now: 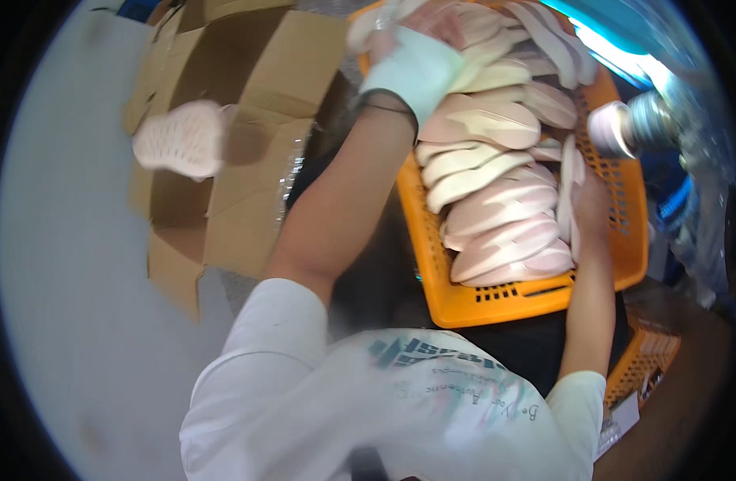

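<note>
Pale pink and cream shoe soles (496,180) lie in stacked rows inside an orange plastic basket (444,301). My left hand (416,64), in a white glove that leaves the fingers bare, reaches to the basket's far left corner and lies over the soles there. Motion blurs its fingers, so their grip does not show. On the basket's right side, my right hand (592,196) is down beside several soles standing on edge (570,188). Its fingers are blurred and partly hidden against the basket wall.
Left of the basket stands an open cardboard box (260,184) with its flaps spread. A single pink sole (182,139) with a patterned face lies over its left edge. Rolls of tape (612,130) are at the right, and another orange basket (645,357) is at the lower right.
</note>
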The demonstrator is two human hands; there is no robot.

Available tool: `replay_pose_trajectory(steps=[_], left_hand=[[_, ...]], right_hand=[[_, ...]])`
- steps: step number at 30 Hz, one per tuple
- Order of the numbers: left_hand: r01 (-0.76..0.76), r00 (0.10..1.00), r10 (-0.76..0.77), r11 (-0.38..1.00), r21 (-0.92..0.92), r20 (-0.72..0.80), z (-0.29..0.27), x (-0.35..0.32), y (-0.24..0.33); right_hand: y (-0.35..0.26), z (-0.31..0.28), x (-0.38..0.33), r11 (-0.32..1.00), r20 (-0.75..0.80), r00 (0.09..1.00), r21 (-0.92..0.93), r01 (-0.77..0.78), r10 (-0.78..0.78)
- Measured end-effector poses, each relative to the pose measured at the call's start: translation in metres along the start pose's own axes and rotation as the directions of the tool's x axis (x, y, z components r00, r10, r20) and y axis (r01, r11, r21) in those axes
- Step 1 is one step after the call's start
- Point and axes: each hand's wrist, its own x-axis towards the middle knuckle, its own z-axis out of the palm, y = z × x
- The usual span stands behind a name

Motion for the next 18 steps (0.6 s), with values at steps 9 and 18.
replay_pose_trajectory(steps=[9, 18], left_hand=[[-0.03, 0.844, -0.397, 0.636, 0.771, 0.36, -0.035, -0.027, -0.128], [0.033, 0.89, -0.142, 0.968, 0.25, 0.434, -0.002, 0.005, -0.104]], right_hand=[[-0.019, -0.06, -0.044, 0.926, 0.055, 0.969, 0.285, -0.247, 0.242], [-0.124, -0.098, -0.101, -0.141, 0.1, 0.965, 0.988, -0.067, 0.241]])
